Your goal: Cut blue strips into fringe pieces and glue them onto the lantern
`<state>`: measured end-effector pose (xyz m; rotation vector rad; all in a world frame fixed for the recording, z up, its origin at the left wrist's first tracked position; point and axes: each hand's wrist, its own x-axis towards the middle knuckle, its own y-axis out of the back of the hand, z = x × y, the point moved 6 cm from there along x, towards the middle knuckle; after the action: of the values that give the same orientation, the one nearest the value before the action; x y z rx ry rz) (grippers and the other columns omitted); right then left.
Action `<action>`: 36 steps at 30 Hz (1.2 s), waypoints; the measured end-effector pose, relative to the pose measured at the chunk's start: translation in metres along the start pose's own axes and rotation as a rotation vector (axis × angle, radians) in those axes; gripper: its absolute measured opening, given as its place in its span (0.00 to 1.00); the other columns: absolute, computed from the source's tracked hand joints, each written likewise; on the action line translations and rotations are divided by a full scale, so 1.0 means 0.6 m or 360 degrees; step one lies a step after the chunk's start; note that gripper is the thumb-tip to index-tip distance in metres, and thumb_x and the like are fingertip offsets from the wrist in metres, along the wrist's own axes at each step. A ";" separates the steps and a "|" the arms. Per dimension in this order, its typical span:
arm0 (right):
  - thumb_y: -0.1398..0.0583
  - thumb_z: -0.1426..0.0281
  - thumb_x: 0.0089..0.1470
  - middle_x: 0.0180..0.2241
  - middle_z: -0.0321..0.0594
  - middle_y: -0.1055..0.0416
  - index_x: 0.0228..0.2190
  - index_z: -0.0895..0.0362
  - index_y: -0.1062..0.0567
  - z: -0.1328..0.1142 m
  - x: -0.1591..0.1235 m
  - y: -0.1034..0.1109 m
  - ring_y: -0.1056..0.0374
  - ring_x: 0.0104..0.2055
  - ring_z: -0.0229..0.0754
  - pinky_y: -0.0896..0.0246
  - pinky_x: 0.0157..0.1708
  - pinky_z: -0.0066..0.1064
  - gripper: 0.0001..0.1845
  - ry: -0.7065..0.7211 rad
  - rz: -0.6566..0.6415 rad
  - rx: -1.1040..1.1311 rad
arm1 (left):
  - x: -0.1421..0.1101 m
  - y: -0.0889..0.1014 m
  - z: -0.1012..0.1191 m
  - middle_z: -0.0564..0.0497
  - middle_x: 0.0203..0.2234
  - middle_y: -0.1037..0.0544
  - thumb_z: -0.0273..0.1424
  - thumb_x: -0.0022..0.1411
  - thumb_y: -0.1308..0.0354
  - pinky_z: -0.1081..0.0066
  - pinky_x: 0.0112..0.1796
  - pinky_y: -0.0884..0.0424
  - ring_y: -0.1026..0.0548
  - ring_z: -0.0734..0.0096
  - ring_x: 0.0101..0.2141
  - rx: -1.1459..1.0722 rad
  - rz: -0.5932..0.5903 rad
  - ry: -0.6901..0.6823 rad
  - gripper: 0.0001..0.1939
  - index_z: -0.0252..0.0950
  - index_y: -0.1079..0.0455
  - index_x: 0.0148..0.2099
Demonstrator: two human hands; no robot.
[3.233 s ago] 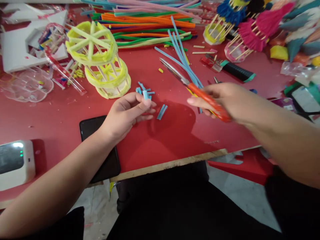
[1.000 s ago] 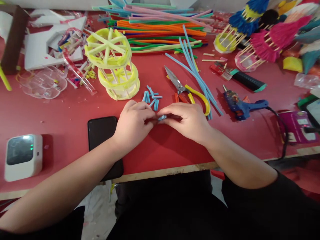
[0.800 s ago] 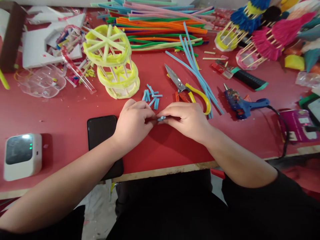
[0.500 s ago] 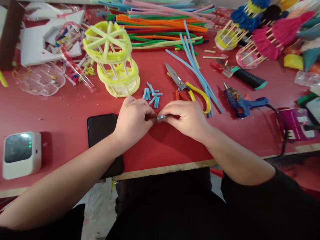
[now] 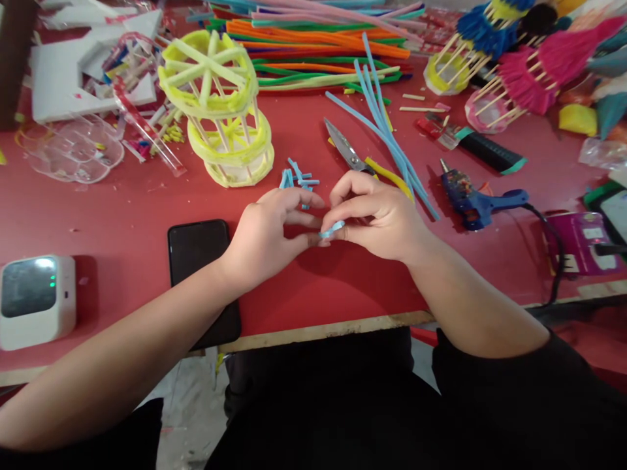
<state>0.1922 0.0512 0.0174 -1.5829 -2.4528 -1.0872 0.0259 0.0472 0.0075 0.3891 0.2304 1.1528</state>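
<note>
My right hand [image 5: 379, 212] pinches a short blue pipe-cleaner piece [image 5: 332, 229] between thumb and forefinger, just above the red table [image 5: 318, 287]. My left hand [image 5: 267, 232] sits close beside it, fingers loosely apart, its thumb tip touching the piece's left end. Behind the hands lies a small pile of cut blue pieces [image 5: 296, 179]. Scissors with yellow handles [image 5: 360, 163] rest just behind my right hand, partly hidden by it. A yellow pipe-cleaner cage [image 5: 220, 111] stands to the left of the pile.
A black phone [image 5: 200, 261] and a white device [image 5: 34, 300] lie near the front edge at left. A blue glue gun [image 5: 475, 199] with its cord lies at right. Long coloured pipe cleaners [image 5: 318, 49] and tasselled crafts [image 5: 514, 59] fill the back.
The scissors left my right hand and lie on the table. Both hands met over a blue piece; now my right hand has lifted it slightly and my left fingers have loosened.
</note>
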 end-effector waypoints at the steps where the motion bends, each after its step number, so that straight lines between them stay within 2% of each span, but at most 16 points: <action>1: 0.29 0.67 0.57 0.34 0.35 0.28 0.32 0.49 0.14 0.001 0.000 0.000 0.32 0.34 0.36 0.33 0.34 0.31 0.01 0.0003 -0.0017 0.0027 | 0.000 -0.003 0.000 0.50 0.46 0.15 0.24 0.57 0.32 0.70 0.45 0.21 0.13 0.65 0.40 -0.0049 -0.0040 0.0003 0.17 0.37 0.25 0.49; 5: 0.30 0.70 0.58 0.33 0.34 0.25 0.32 0.51 0.15 -0.005 -0.001 -0.007 0.29 0.33 0.36 0.32 0.34 0.31 0.02 0.0031 -0.0076 0.0041 | 0.003 -0.007 -0.004 0.53 0.39 0.14 0.22 0.55 0.33 0.71 0.43 0.21 0.13 0.66 0.36 -0.0091 -0.0100 0.0030 0.16 0.37 0.27 0.46; 8: 0.33 0.76 0.59 0.33 0.35 0.20 0.35 0.54 0.16 -0.021 -0.004 -0.015 0.25 0.33 0.36 0.31 0.35 0.30 0.05 0.0028 -0.0052 -0.0105 | 0.006 0.001 -0.006 0.56 0.31 0.15 0.19 0.52 0.34 0.70 0.43 0.21 0.14 0.65 0.36 0.0038 0.0026 0.0063 0.17 0.38 0.30 0.42; 10: 0.32 0.77 0.58 0.34 0.37 0.18 0.37 0.56 0.16 -0.032 -0.006 -0.017 0.24 0.33 0.37 0.30 0.35 0.29 0.06 0.0005 0.0006 -0.0242 | 0.008 0.005 -0.007 0.58 0.27 0.16 0.17 0.50 0.35 0.70 0.42 0.22 0.14 0.65 0.35 0.0100 0.0103 0.0086 0.19 0.40 0.33 0.41; 15: 0.31 0.75 0.59 0.36 0.41 0.15 0.38 0.59 0.16 -0.042 -0.009 -0.018 0.21 0.35 0.39 0.29 0.36 0.28 0.04 -0.0067 0.0120 -0.0398 | 0.012 0.006 -0.007 0.58 0.29 0.17 0.16 0.50 0.36 0.72 0.37 0.26 0.15 0.67 0.33 0.0126 0.0182 0.0055 0.18 0.40 0.36 0.37; 18: 0.32 0.77 0.60 0.35 0.40 0.15 0.36 0.58 0.16 -0.038 -0.009 -0.020 0.20 0.35 0.39 0.28 0.38 0.28 0.04 -0.0063 0.0084 -0.0411 | 0.014 0.002 -0.009 0.57 0.30 0.17 0.18 0.51 0.33 0.70 0.38 0.26 0.16 0.67 0.33 0.0226 0.0150 0.0024 0.17 0.40 0.35 0.36; 22: 0.38 0.81 0.62 0.34 0.38 0.16 0.35 0.57 0.16 -0.039 -0.009 -0.024 0.21 0.35 0.39 0.29 0.37 0.28 0.11 -0.0022 -0.0056 -0.0549 | 0.012 -0.002 -0.007 0.55 0.30 0.14 0.22 0.55 0.30 0.64 0.46 0.25 0.16 0.59 0.40 0.0446 0.0039 -0.0046 0.17 0.39 0.29 0.45; 26: 0.40 0.80 0.63 0.37 0.37 0.15 0.36 0.54 0.16 -0.040 -0.010 -0.020 0.20 0.38 0.40 0.28 0.39 0.31 0.14 -0.0054 -0.0158 -0.0632 | 0.006 -0.001 0.004 0.53 0.34 0.13 0.20 0.58 0.33 0.63 0.50 0.25 0.18 0.58 0.48 0.0563 0.0044 -0.0207 0.22 0.38 0.26 0.54; 30: 0.41 0.79 0.65 0.38 0.37 0.15 0.38 0.53 0.15 -0.042 -0.012 -0.018 0.20 0.40 0.41 0.27 0.41 0.33 0.15 -0.0015 -0.0207 -0.0616 | 0.005 -0.004 0.008 0.53 0.30 0.14 0.17 0.60 0.36 0.64 0.50 0.24 0.18 0.60 0.49 0.0620 0.0075 -0.0286 0.21 0.37 0.25 0.54; 36: 0.37 0.76 0.65 0.36 0.37 0.17 0.36 0.55 0.15 -0.040 -0.010 -0.021 0.22 0.36 0.39 0.28 0.37 0.31 0.09 0.0013 -0.0113 -0.0503 | 0.005 -0.007 0.003 0.51 0.34 0.15 0.21 0.62 0.35 0.65 0.50 0.23 0.18 0.61 0.48 0.0648 0.0010 -0.0198 0.23 0.36 0.26 0.59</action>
<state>0.1772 0.0298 0.0264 -1.5670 -2.4445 -1.5552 0.0315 0.0482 0.0076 0.8180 0.3562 1.0816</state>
